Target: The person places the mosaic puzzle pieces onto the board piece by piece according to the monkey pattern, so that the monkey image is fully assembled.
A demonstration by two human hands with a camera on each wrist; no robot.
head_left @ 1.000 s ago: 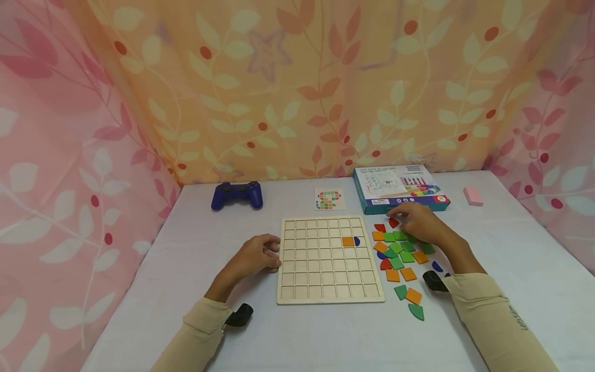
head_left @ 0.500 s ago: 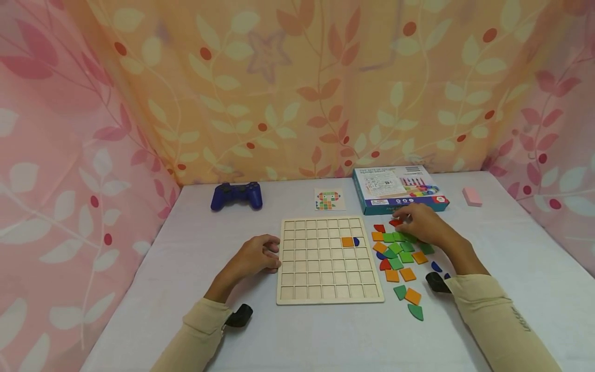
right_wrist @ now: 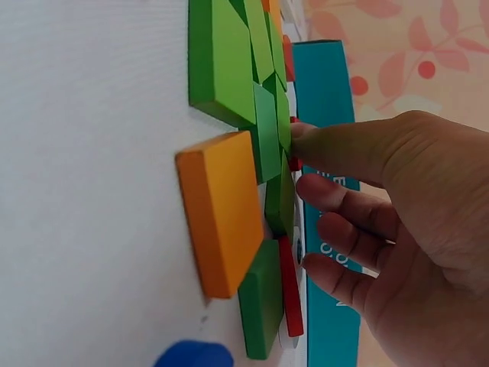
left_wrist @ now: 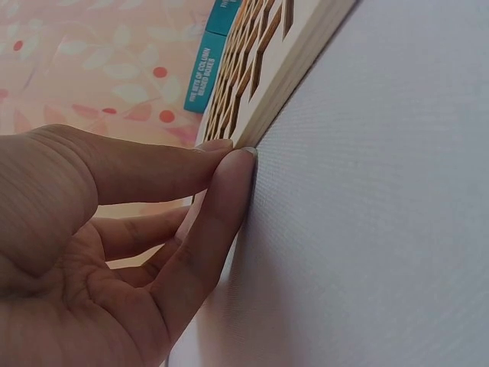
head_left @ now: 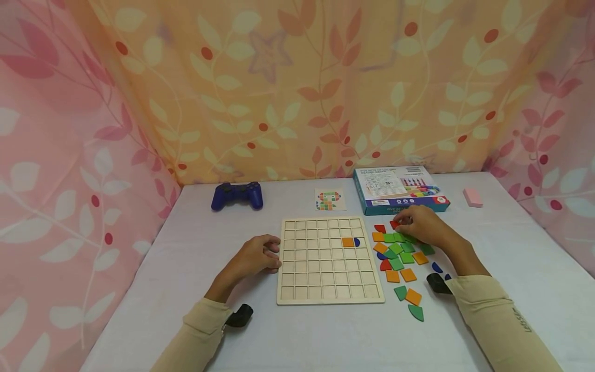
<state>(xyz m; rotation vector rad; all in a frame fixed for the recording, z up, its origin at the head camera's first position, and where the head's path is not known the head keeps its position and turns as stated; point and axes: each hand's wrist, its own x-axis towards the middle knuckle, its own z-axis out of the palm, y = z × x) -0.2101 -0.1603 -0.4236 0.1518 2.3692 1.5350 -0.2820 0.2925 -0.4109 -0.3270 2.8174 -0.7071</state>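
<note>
Board: square pale wooden grid board (head_left: 327,259) lying flat on the white worktop (head_left: 325,336), between the two hands.
Filled so far: only two cells taken, an orange square tile (head_left: 347,241) and a blue quarter-round tile (head_left: 357,241) side by side near the board's right edge, third row from the far side.
Left to fill: judged barely begun, with all other cells of the grid bare.
Loose supply: heap of flat wooden tiles (head_left: 398,256) in green, orange, red and blue, just right of the board; many overlapping, a few strays nearer the person.
Right hand (head_left: 420,226): over the far end of the heap, beside the teal cardboard box (head_left: 401,189); fingers (right_wrist: 344,149) curled down onto the tiles, tips touching a small red tile (head_left: 394,223); whether pinched or merely touched, cannot tell, and nothing lifted clear of the worktop.
Left hand (head_left: 253,256): resting on the worktop at the board's left edge; fingers (left_wrist: 221,183) loosely bent, tips pressed against the side of the wooden frame, steadying it and holding nothing.
Pattern card: small printed card with a coloured mosaic (head_left: 329,199) lying beyond the board's far edge, apart from it.
Other things: dark blue game controller (head_left: 237,196) at the far left of the worktop, pink rectangular block (head_left: 473,196) at the far right, both well apart from the board.
Surround: leaf-patterned pink and orange fabric (head_left: 297,88) hung on three sides.
</note>
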